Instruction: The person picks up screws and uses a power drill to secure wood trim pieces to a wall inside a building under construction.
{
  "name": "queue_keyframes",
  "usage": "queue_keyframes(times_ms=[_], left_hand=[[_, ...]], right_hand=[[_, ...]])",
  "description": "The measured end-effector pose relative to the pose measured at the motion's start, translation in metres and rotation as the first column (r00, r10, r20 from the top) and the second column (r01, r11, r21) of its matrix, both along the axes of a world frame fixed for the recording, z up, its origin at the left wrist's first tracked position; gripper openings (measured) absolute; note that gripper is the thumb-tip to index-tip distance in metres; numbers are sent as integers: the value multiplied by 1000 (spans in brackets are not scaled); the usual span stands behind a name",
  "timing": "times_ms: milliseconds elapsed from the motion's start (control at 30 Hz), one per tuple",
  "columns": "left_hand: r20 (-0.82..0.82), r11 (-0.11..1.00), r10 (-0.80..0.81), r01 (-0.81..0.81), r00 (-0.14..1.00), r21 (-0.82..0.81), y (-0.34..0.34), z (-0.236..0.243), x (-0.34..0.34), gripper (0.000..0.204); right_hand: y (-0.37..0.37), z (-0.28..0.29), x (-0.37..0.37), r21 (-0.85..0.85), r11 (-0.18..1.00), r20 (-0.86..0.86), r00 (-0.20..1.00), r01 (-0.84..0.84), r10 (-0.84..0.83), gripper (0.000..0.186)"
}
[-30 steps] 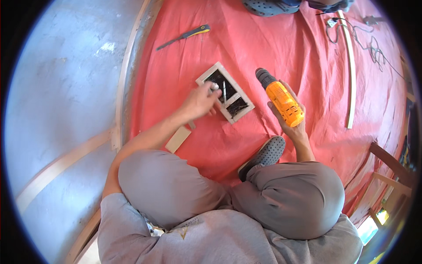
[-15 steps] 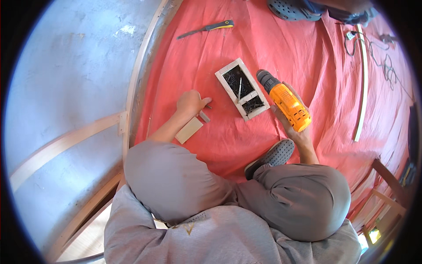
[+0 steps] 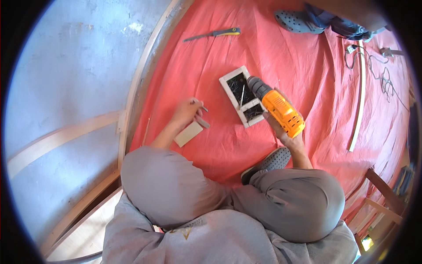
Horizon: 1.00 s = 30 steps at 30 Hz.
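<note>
My right hand (image 3: 281, 129) is wrapped round an orange cordless drill (image 3: 283, 113), whose black chuck points up and to the left, by the edge of the wooden box. In my left hand (image 3: 188, 110) a small thin dark piece (image 3: 202, 105) is pinched between the fingers; its kind is too small to tell. Just below that hand lie a pale wooden block (image 3: 189, 134) and a narrow greyish strip (image 3: 202, 122). Between my hands stands a two-part wooden box (image 3: 236, 105) full of dark screws, with a slim light-coloured rod (image 3: 242, 94) lying across them.
A handsaw (image 3: 215, 34) with a grey and yellow handle lies on the red sheet (image 3: 211, 79) farther off. Another person's clog (image 3: 296, 22) is at the far right. A long wooden strip (image 3: 361, 97) and a cable (image 3: 387, 83) lie right. A blue-grey panel (image 3: 83, 75) stands left.
The drill has come left, its chuck now over the box's edge. My left hand has turned and moved down slightly, showing the small dark piece more clearly.
</note>
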<state>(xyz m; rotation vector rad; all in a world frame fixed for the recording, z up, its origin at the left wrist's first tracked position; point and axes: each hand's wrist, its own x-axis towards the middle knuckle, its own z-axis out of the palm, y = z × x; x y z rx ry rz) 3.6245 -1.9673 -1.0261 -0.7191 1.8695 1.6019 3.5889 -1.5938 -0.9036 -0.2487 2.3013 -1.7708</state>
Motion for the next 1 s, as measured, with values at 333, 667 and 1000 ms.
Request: queue_keyframes(times_ms=[333, 667, 1000], left_hand=[[-54, 998, 41, -43, 998, -49, -63, -8, 21, 26], [33, 608, -504, 382, 863, -696, 25, 18, 17, 44], [-356, 812, -562, 416, 746, -410, 81, 61, -95, 41]], right_hand=[[1, 3, -1, 2, 997, 116, 990, 77, -76, 68], [13, 15, -16, 77, 986, 113, 981, 150, -158, 68], [27, 8, -3, 35, 981, 99, 977, 189, -191, 74]])
